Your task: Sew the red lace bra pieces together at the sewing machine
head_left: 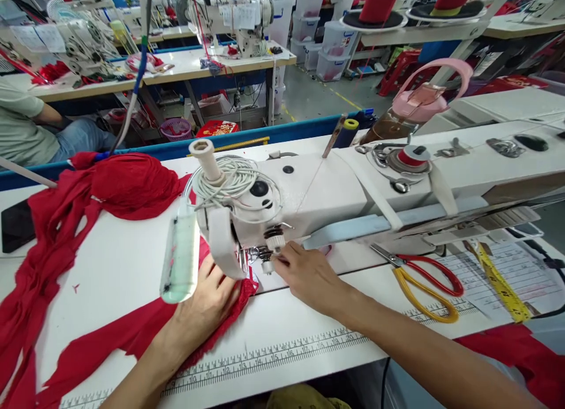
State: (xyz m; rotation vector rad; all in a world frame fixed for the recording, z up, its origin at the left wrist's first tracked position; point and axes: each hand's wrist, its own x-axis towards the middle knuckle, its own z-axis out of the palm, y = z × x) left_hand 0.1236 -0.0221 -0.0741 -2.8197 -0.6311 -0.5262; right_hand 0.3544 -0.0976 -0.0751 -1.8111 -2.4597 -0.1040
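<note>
My left hand (207,306) lies spread flat on the red cloth (132,332) just left of the needle (247,262), my right hand (309,276) pinching at the needle's right, so any slip could put fingertips under it.

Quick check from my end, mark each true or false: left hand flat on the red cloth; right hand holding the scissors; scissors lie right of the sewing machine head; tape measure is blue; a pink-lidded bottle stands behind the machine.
1. The left hand lies flat on the red cloth. True.
2. The right hand holds the scissors. False: its fingers are at the needle area of the sewing machine; the scissors lie untouched.
3. The scissors lie right of the machine head. True.
4. The tape measure is blue. False: yellow.
5. A pink-lidded bottle stands behind the machine. True.
</note>
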